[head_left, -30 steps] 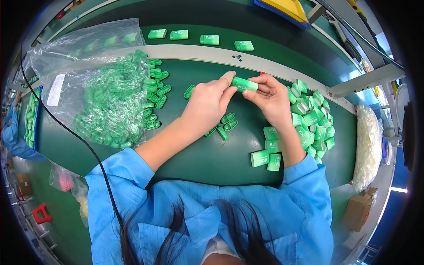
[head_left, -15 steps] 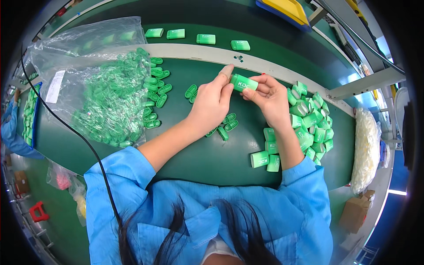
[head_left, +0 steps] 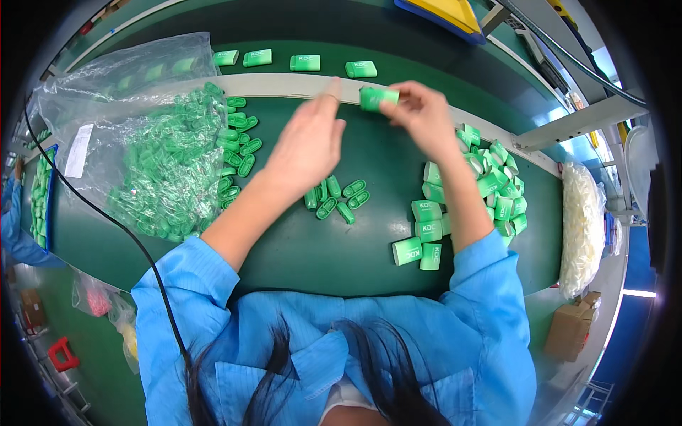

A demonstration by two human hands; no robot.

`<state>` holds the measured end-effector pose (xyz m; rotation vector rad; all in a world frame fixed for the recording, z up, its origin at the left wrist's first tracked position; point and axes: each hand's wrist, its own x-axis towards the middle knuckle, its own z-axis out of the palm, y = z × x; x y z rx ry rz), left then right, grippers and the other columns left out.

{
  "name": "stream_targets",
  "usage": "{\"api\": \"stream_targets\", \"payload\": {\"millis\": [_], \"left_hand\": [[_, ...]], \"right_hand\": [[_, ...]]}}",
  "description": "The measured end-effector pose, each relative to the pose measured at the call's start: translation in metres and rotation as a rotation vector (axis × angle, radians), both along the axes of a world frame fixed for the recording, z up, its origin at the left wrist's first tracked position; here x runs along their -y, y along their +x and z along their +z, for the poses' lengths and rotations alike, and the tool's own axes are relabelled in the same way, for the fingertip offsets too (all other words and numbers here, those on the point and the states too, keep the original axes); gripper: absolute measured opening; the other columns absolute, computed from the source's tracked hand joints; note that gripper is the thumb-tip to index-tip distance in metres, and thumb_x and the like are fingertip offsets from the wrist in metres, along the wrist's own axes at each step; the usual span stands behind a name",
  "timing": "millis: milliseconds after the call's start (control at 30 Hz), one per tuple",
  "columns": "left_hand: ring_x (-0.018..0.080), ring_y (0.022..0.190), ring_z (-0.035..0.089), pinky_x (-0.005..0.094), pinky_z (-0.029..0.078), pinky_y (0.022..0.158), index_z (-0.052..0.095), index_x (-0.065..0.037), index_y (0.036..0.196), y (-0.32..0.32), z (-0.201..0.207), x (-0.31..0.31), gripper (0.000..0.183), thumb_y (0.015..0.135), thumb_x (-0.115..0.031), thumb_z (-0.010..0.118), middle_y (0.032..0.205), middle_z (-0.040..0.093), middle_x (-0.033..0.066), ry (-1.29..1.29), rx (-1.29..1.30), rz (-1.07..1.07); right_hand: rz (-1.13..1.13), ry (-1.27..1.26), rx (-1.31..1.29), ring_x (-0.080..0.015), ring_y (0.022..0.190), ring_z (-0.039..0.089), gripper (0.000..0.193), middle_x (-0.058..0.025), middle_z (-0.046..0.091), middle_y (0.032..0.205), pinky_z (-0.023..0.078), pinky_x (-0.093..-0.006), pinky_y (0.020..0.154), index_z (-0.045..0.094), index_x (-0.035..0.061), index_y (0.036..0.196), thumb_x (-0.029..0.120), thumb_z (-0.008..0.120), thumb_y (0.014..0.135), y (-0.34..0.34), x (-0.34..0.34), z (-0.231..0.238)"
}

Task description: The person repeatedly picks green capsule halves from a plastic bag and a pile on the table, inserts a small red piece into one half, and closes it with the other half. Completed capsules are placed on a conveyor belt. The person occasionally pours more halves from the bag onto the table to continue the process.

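Observation:
My right hand (head_left: 429, 117) pinches a light green oval case (head_left: 376, 99) by its right end, above the pale rail. My left hand (head_left: 305, 145), apart from the case and to its left, is blurred at the fingertips; its fingers stretch forward with nothing seen in them. Below it, several dark green oval end caps (head_left: 346, 212) lie on the green bench. More caps spill from a clear plastic bag (head_left: 160, 167) on the left. To the right of my right forearm is a heap of green case sleeves (head_left: 503, 206), some showing open ends.
Beyond the pale rail (head_left: 266, 84), several green cases (head_left: 305, 63) sit in a row on a dark green strip. A yellow tray (head_left: 447, 14) is at the far edge. A metal bracket (head_left: 568, 126) and a bag of whitish pieces (head_left: 579, 231) are at the right. A black cable (head_left: 135, 227) hangs at the left.
My left hand has let go of the case and drawn away to the left. My right hand has carried the case forward to above the rail. The whole view has shifted slightly.

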<state>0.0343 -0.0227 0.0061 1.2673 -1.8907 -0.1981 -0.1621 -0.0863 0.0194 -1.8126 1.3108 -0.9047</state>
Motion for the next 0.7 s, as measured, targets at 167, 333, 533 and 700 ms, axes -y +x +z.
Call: {"api": "stream_targets", "payload": {"millis": [167, 333, 533, 700], "left_hand": [[0.0364, 0.089, 0.057, 0.0416, 0.047, 0.077, 0.057, 0.0, 0.108, 0.041, 0.01, -0.013, 0.027, 0.081, -0.001, 0.056, 0.098, 0.055, 0.0168, 0.281, 0.267, 0.127], [0.0351, 0.082, 0.058, 0.0409, 0.048, 0.074, 0.058, 0.0, 0.105, 0.051, -0.009, -0.032, 0.024, 0.081, -0.003, 0.059, 0.093, 0.057, 0.0159, 0.273, 0.196, 0.097], [0.0331, 0.075, 0.059, 0.0413, 0.049, 0.068, 0.058, -0.003, 0.099, 0.022, -0.022, -0.006, 0.022, 0.078, -0.004, 0.059, 0.087, 0.058, 0.0142, 0.185, 0.194, 0.085], [0.0244, 0.065, 0.062, 0.0358, 0.05, 0.061, 0.054, -0.005, 0.104, -0.005, -0.009, 0.011, 0.027, 0.078, -0.005, 0.059, 0.081, 0.061, 0.0124, 0.275, 0.018, -0.014]], "right_hand": [[-0.246, 0.125, -0.151, -0.0095, 0.065, 0.059, 0.032, -0.0037, 0.063, 0.083, 0.049, -0.0242, 0.058, 0.063, -0.0003, 0.104, 0.016, 0.07, 0.077, -0.05, 0.086, -0.015], [-0.207, -0.069, -0.447, -0.0145, 0.071, 0.062, 0.034, -0.0077, 0.065, 0.095, 0.051, -0.0281, 0.064, 0.062, 0.0019, 0.109, 0.01, 0.063, 0.076, -0.099, 0.088, -0.006], [-0.054, -0.002, -0.878, -0.0237, 0.092, 0.062, 0.042, -0.0123, 0.065, 0.104, 0.048, -0.0323, 0.083, 0.062, 0.0035, 0.111, 0.006, 0.062, 0.069, -0.16, 0.026, 0.009], [0.002, -0.051, -0.75, -0.0294, 0.091, 0.061, 0.037, -0.0154, 0.064, 0.099, 0.047, -0.0362, 0.082, 0.064, 0.0024, 0.104, 0.007, 0.066, 0.068, -0.124, 0.006, 0.009]]}}
